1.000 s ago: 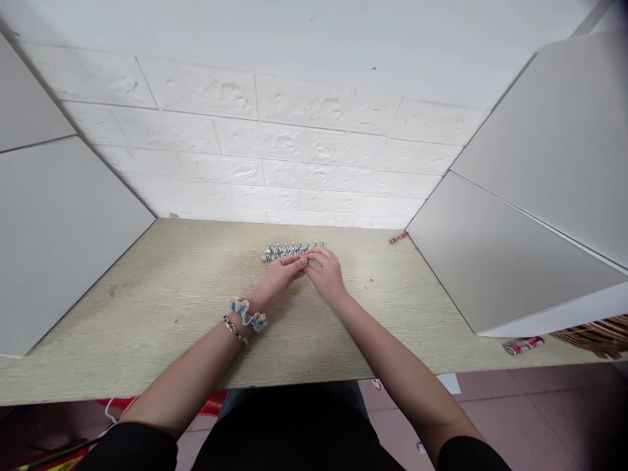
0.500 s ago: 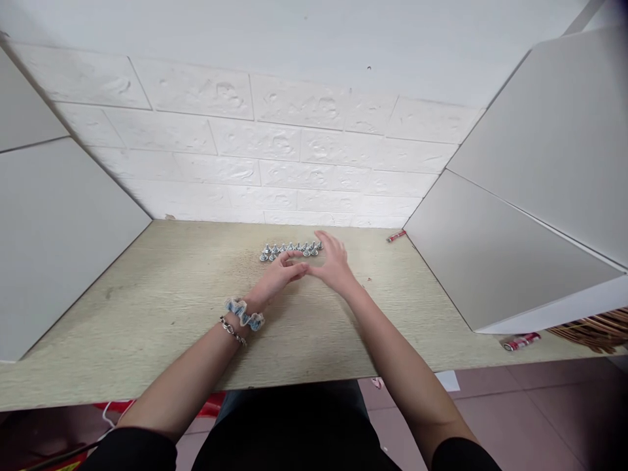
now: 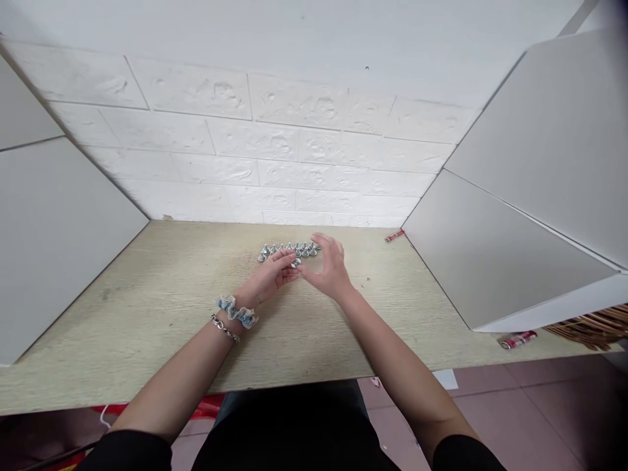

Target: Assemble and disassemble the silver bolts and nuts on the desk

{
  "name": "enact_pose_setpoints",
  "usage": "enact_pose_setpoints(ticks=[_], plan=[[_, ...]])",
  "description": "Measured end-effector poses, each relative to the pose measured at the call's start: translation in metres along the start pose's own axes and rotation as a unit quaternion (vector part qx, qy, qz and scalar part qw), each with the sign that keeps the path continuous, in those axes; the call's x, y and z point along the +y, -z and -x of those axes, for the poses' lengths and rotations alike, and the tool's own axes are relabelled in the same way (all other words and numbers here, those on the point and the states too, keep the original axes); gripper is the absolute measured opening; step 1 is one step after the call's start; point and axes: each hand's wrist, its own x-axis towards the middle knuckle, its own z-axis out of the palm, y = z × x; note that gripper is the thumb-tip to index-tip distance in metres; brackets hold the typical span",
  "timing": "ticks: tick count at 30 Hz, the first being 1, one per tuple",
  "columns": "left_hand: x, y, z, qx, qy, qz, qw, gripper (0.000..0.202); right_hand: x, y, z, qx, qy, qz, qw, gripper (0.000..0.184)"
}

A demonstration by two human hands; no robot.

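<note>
Several silver bolts (image 3: 305, 250) stand heads down with their shanks up, in a tight double row on the wooden tabletop. Just in front of that row, my left hand (image 3: 271, 275) pinches a single bolt (image 3: 296, 262) between thumb and fingers, its round head turned outward. My right hand (image 3: 330, 267) is spread in a wide C, fingertips behind the right end of the row. Its thumb tip lies close beside the held bolt; whether they touch I cannot tell. The left hand hides part of the row's near side.
A white brick-patterned wall (image 3: 275, 144) rises behind the tabletop (image 3: 171, 294). Grey panels stand at left (image 3: 59, 242) and right (image 3: 515, 242). One red battery (image 3: 394, 235) lies by the right panel, another (image 3: 519, 339) near the front edge beside a wicker basket (image 3: 583, 328).
My left hand has drawn back left, bringing the pinched bolt into sight between the hands. My right hand has shifted slightly left, its thumb apart from the left fingers.
</note>
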Motion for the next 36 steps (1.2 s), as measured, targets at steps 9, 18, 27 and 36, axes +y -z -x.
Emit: enact_pose_setpoints(ticks=[9,18,27,36], plan=[[-0.005,-0.001,-0.004,0.025,-0.066,-0.012,0.997,0.027,0.003,-0.001,-0.003,0.001,-0.086,0.055,0.995,0.041],[0.008,0.004,-0.006,0.076,-0.073,0.015,0.994,0.028,0.011,0.015,-0.006,0.153,-0.091,0.041,0.983,0.042],[-0.004,-0.003,-0.001,-0.018,-0.008,-0.007,1.000,0.032,-0.013,-0.011,0.005,-0.057,-0.054,0.049,0.996,0.056],[-0.011,-0.008,0.002,-0.017,-0.019,0.007,1.000,0.034,-0.006,-0.005,0.001,-0.074,-0.089,0.098,0.988,0.055]])
